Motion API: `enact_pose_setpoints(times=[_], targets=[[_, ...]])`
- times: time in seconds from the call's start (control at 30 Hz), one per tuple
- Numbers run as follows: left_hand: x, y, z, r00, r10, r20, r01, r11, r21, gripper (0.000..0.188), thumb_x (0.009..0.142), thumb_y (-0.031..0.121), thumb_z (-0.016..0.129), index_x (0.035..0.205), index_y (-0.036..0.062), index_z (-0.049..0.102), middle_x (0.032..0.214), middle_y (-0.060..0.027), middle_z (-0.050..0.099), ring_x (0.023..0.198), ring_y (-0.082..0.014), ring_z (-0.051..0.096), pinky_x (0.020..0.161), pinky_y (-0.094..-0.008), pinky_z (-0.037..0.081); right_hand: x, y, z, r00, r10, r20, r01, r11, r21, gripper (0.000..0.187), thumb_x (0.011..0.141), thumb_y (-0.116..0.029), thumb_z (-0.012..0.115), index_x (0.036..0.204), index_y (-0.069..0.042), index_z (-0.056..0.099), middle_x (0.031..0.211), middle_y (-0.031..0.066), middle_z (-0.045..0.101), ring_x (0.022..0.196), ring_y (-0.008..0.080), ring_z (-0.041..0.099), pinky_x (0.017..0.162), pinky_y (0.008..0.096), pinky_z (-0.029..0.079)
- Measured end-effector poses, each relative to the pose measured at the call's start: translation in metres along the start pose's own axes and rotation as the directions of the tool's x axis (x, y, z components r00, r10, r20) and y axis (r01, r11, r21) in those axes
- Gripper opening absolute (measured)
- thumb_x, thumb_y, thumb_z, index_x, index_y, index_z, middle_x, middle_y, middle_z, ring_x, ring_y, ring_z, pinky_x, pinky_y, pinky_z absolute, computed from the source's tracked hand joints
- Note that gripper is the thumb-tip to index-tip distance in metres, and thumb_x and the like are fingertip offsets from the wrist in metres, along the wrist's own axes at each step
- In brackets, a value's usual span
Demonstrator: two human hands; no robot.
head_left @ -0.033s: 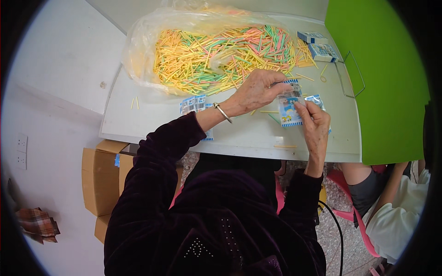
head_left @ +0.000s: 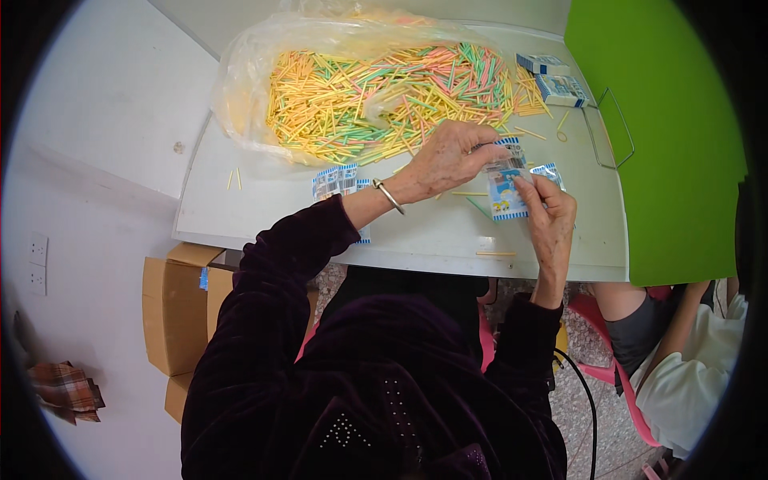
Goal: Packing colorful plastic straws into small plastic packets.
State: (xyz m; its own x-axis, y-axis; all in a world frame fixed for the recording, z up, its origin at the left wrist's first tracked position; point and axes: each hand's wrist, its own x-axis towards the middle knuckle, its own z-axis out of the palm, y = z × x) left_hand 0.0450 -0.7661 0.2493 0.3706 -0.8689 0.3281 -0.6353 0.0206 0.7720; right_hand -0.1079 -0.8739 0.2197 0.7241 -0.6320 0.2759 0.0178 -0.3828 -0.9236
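Packet [head_left: 502, 194]: long axis ran near-to-far | left hand [head_left: 448, 162] pinched far end, right hand [head_left: 552, 218] right edge | coloured sticks [head_left: 328, 100] lay beyond; second packet [head_left: 548, 170] partly hidden by right hand

You're working in what's looking like a small workshop, hand-packing sort; can't pin it down further. White worktop [head_left: 432, 244] is carrying a big clear bag [head_left: 240, 88] of loose coloured sticks [head_left: 336, 88] in bulk, plus blue-and-white printed packets [head_left: 334, 180] lying about. Green panel [head_left: 656, 144] is bounding the right side, booth-style. Open cardboard box [head_left: 180, 312] is standing on your left. Another person [head_left: 688, 384] is sitting on your right, pink chair [head_left: 638, 416] showing. Speckled floor [head_left: 620, 440] is running below.
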Motion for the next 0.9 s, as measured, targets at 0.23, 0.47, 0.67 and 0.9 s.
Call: enact_pose_setpoints(times=[0.23, 0.47, 0.67, 0.9], targets=[[0.006, 0.002, 0.015, 0.981, 0.164, -0.100, -0.153, 0.982, 0.106, 0.019, 0.079, 0.018, 0.060, 0.071, 0.0010, 0.060, 0.061, -0.0143, 0.055, 0.058, -0.0286, 0.053, 0.055, -0.0373, 0.040, -0.002, 0.004, -0.011, 1.000, -0.016, 0.027, 0.018, 0.994, -0.106, 0.017, 0.084, -0.012, 0.062, 0.080, 0.005, 0.060, 0.058, -0.0016, 0.050, 0.057, 0.0043, 0.040, 0.050, 0.0219, 0.034], [0.007, 0.008, 0.014, 0.960, 0.259, -0.110, -0.241, 0.958, 0.153, 0.014, 0.079, 0.015, 0.058, 0.073, 0.0021, 0.061, 0.061, -0.0133, 0.054, 0.060, -0.0288, 0.052, 0.057, -0.0380, 0.040, -0.001, 0.001, -0.009, 0.999, -0.015, 0.031, 0.015, 1.000, -0.018, 0.017, 0.085, -0.013, 0.061, 0.081, 0.004, 0.059, 0.063, -0.0031, 0.049, 0.060, 0.0036, 0.039, 0.052, 0.0206, 0.033], [0.006, 0.010, 0.013, 0.985, 0.166, -0.041, -0.160, 0.980, 0.115, 0.016, 0.083, 0.015, 0.059, 0.089, 0.0005, 0.062, 0.073, -0.0106, 0.058, 0.067, -0.0211, 0.055, 0.063, -0.0298, 0.043, 0.002, 0.010, -0.021, 0.998, 0.030, 0.047, -0.032, 0.999, 0.036, 0.019, 0.087, -0.015, 0.060, 0.079, 0.003, 0.059, 0.065, -0.0050, 0.049, 0.062, 0.0027, 0.039, 0.053, 0.0193, 0.033], [-0.039, -0.005, 0.055, 0.955, 0.279, -0.104, -0.256, 0.947, 0.192, 0.035, 0.079, 0.019, 0.064, 0.106, -0.0010, 0.054, 0.099, -0.0122, 0.054, 0.092, -0.0260, 0.051, 0.082, -0.0349, 0.041, 0.007, 0.006, -0.040, 0.967, 0.021, -0.254, 0.018, 0.989, 0.149, 0.019, 0.089, -0.012, 0.057, 0.076, 0.002, 0.058, 0.065, -0.0068, 0.045, 0.061, 0.0006, 0.037, 0.052, 0.0159, 0.029]])
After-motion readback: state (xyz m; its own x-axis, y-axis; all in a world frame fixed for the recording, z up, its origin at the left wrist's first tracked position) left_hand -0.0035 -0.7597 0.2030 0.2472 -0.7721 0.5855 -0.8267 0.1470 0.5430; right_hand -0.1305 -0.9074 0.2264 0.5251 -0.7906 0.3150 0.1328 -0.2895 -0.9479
